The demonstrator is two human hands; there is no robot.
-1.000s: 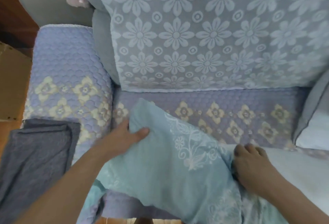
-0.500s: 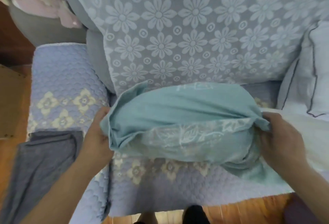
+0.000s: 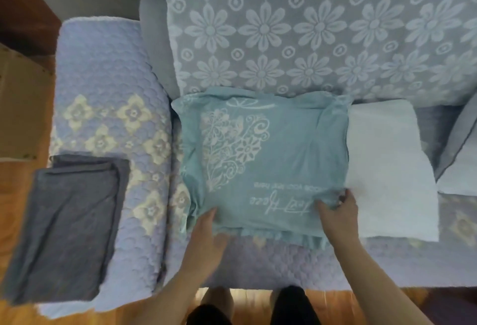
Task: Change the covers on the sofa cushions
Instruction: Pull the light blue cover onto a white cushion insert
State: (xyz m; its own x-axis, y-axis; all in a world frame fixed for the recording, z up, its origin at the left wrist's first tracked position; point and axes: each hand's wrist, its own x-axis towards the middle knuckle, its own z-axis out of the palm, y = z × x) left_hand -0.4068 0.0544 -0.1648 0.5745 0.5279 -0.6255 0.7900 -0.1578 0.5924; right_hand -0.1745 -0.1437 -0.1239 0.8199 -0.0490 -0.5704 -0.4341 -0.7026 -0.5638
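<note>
Teal cover (image 3: 265,159) on quilted lilac sofa seat (image 3: 271,265), wooden floor (image 3: 15,234), left grip (image 3: 206,231) and right grip (image 3: 338,211) pinching its near edge

The cushion cover (image 3: 260,159) is laid flat on the sofa seat (image 3: 258,265), right in front of the backrest (image 3: 296,30). Its near edge is held by the left hand (image 3: 206,231) at one corner and the right hand (image 3: 338,213) at the other. A bare cushion (image 3: 387,169) is set just to its right, touching it. The armrest (image 3: 108,107) is on the left, and a folded cloth (image 3: 67,229) is laid on its near end.
</note>
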